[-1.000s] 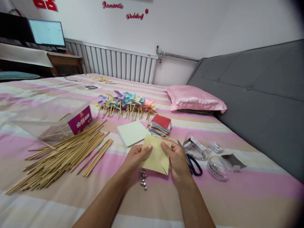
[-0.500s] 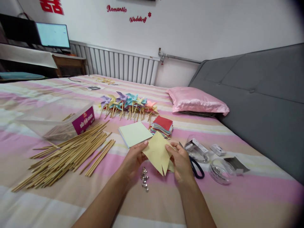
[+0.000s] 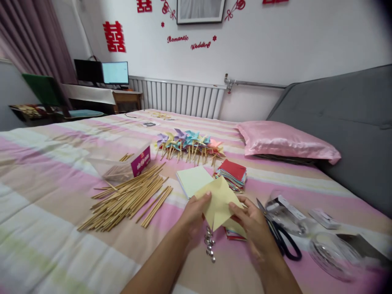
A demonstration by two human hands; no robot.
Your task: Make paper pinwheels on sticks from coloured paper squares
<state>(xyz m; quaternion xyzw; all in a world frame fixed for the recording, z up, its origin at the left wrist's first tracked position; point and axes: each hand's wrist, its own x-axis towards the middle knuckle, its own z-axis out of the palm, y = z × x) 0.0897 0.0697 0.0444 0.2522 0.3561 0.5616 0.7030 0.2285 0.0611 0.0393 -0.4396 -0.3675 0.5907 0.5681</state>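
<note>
A pale yellow paper square (image 3: 221,201) with a slit at its near corner is held up between both hands. My left hand (image 3: 193,214) pinches its left edge, thumb on top. On its right edge, my right hand (image 3: 249,222) grips with thumb and fingers. Under the paper and the right hand, more coloured sheets (image 3: 234,234) lie partly hidden. Small shiny metal pieces (image 3: 210,245) sit in a heap just below the paper. Black-handled scissors (image 3: 280,232) lie right of my right hand. Behind the paper are a pale green paper stack (image 3: 192,179) and a red-topped paper stack (image 3: 232,171).
Many thin wooden sticks (image 3: 128,200) spread at left beside a clear plastic box (image 3: 113,169). Finished paper pinwheels (image 3: 190,141) lie farther back. Clear round containers (image 3: 333,255) and a small white box (image 3: 324,218) are at right. A pink pillow (image 3: 284,141) rests by the grey headboard (image 3: 339,110).
The camera view has swung left and up, so everything appears lower and farther right. Both hands still hold the yellow paper, which is turned slightly.
</note>
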